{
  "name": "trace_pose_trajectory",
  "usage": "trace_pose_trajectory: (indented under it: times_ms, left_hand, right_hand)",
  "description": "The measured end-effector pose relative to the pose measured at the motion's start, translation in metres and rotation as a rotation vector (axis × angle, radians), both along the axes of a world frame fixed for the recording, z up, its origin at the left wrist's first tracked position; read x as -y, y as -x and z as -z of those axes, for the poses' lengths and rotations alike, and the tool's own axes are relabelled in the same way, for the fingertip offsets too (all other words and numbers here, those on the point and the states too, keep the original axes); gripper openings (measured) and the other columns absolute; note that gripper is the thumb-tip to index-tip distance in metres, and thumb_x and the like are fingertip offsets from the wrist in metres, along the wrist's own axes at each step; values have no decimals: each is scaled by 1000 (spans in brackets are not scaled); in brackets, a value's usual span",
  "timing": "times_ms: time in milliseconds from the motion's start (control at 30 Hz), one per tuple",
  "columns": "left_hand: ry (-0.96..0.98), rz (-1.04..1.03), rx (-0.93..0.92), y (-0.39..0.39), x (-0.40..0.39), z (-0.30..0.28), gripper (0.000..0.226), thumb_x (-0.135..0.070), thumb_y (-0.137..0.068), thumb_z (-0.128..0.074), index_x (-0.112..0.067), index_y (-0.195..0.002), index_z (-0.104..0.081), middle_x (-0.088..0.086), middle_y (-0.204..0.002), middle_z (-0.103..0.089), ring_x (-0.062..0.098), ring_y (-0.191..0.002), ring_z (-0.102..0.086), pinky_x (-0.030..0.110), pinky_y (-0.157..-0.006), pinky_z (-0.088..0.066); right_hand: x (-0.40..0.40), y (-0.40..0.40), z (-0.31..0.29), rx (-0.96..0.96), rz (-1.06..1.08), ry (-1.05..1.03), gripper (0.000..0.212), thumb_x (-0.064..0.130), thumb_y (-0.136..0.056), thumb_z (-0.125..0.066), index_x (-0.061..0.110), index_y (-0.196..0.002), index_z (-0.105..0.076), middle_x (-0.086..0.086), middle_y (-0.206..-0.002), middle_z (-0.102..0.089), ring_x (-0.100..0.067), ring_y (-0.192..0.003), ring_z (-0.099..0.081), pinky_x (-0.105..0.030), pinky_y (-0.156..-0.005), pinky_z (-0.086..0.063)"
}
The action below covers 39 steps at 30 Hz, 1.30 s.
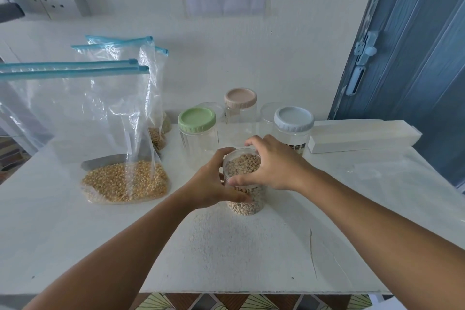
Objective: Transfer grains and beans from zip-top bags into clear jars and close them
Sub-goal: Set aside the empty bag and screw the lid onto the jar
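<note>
The left hand (214, 180) curls round the side of a clear jar of pale beans (245, 185), thumb across its front, while the right hand (270, 162) cups the jar's rim from the other side, fingers arched over a clear lid (242, 167) at the mouth, thumb pinching the near edge. The jar stands upright on the white bench (226, 246), its long axis vertical, mouth up, about mid-bench. At the far left, a zip-top bag of yellow corn kernels (123, 181) stands tall, and two more bags (156, 131) lean behind it by the wall. Behind the held jar stand a green-lidded jar (197, 131), a pink-lidded jar (240, 108) and a blue-lidded jar (293, 128). To the right a long white box (362, 136) lies by the blue door (415, 45). The near half of the bench is bare up to its front edge.
</note>
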<state>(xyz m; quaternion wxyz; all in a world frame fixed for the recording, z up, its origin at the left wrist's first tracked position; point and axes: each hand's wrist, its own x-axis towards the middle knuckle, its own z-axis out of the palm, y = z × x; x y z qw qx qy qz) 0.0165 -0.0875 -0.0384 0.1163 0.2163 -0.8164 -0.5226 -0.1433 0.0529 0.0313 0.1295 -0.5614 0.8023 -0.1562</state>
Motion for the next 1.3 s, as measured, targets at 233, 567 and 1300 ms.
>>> trace_pose_trajectory:
  times_ms: [233, 567, 1300]
  left_hand:
    - [-8, -9, 20, 0, -2, -2, 122, -34, -53, -106, -43, -150, -32, -7, -133, -60, 17, -115, -69, 42, -95, -63]
    - [22, -32, 12, 1, -3, 0, 120, -31, -56, -105, -43, -150, -30, -5, -131, -62, 16, -114, -69, 40, -96, -61]
    - [72, -123, -79, 9, -6, 2, 97, -25, -59, -104, -42, -135, -46, -15, -121, -67, -1, -103, -67, 25, -85, -59]
  right_hand:
    - [-2, 16, -10, 306, -198, -83, 115, 67, -72, -84, 43, -161, -16, 8, -165, -34, -9, -148, -36, -36, -118, -36]
    - [5, 13, -2, 110, -105, -75, 122, 91, -63, -69, 39, -161, -18, 5, -160, -35, -16, -146, -39, -45, -115, -40]
    - [1, -1, 8, -46, 13, 89, 90, 72, -80, -71, 28, -155, -46, 2, -154, -40, -19, -144, -32, -40, -117, -34]
